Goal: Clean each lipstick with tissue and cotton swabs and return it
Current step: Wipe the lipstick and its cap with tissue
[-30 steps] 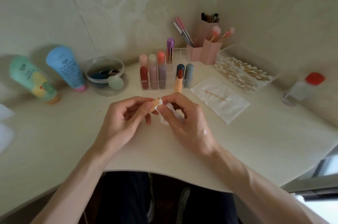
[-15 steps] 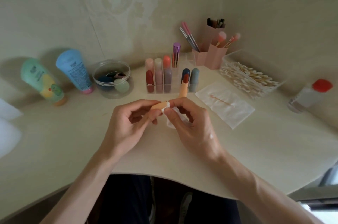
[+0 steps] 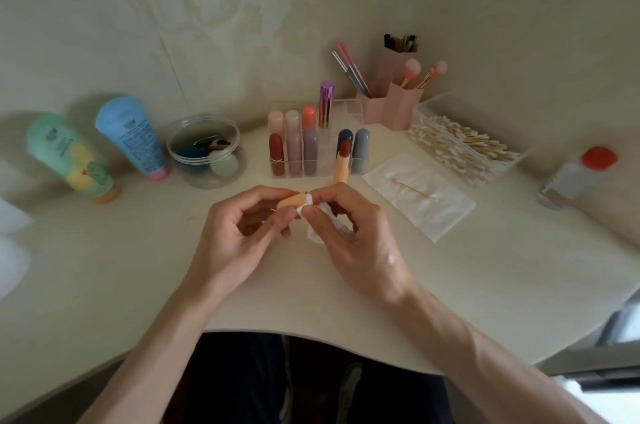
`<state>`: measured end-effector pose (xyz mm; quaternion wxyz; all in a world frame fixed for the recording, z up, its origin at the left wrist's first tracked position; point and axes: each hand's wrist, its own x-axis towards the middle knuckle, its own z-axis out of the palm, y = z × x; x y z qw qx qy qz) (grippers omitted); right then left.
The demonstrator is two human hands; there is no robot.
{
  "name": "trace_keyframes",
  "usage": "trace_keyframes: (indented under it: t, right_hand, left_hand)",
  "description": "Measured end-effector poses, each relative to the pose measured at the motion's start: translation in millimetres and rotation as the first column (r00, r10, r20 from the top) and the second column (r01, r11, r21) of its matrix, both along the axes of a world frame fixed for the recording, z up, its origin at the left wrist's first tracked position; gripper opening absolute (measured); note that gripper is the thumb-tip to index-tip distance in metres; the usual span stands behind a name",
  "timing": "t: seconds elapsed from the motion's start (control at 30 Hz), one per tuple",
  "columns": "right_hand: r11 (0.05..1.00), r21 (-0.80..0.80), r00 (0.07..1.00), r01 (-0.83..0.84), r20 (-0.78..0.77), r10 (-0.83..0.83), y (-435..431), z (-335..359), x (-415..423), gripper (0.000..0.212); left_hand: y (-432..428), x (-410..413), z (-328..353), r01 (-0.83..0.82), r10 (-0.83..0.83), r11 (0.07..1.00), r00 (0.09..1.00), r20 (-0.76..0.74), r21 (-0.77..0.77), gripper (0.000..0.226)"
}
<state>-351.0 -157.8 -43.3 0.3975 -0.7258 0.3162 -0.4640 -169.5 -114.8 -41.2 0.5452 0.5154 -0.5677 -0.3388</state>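
My left hand grips an orange lipstick cap, held level above the desk. My right hand pinches a white tissue against the cap's open end. The uncapped orange lipstick, with a dark red tip, stands upright just beyond my fingers. A clear organizer behind it holds several capped lipsticks. A used cotton swab lies on a flat tissue to the right.
A clear box of cotton swabs and pink brush holders stand at the back right. A red-capped bottle is far right. A round jar and two tubes sit at the left.
The cap in my left hand has turned a little, showing more of its orange body. My right hand keeps the tissue at its open end. The view shifted slightly.
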Motion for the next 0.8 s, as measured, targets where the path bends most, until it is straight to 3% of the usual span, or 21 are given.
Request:
trace_keyframes:
  t: [0.13,0.23,0.37,0.6,0.73,0.8]
  right_hand:
    - [0.999,-0.045,1.000,0.025,0.002,-0.025,2.7,3.7,-1.6,0.004]
    - [1.000,-0.024,1.000,0.002,0.004,-0.002,2.9,3.6,-1.3,0.004]
    - [0.998,-0.048,0.999,0.035,-0.014,-0.036,0.7,2.4,0.5,0.005]
    - [0.997,-0.047,0.998,0.055,-0.021,-0.056,0.4,1.4,-1.6,0.009]
    - [0.999,-0.004,0.999,0.033,-0.022,-0.033,0.1,-0.6,0.8,0.005]
    - [1.000,-0.007,0.999,0.031,-0.018,-0.031,0.4,-0.4,1.1,0.005]
  left_hand:
    - [0.5,-4.1,3.2,0.073,-0.068,0.995,0.995,-0.074,0.062,0.036]
    - [2.2,-5.8,3.1,0.047,-0.051,0.998,0.995,0.084,0.049,0.050]
    - [1.9,-2.0,3.6,0.034,-0.035,0.999,0.997,0.069,0.013,0.018]
    - [3.8,-6.7,8.6,0.038,-0.039,0.997,0.999,0.008,0.064,0.037]
    - [2.8,-1.6,5.0,-0.009,0.008,1.000,0.997,0.071,0.020,0.015]
    - [4.0,-1.0,4.9,-0.048,0.047,0.999,0.998,0.046,0.005,0.020]
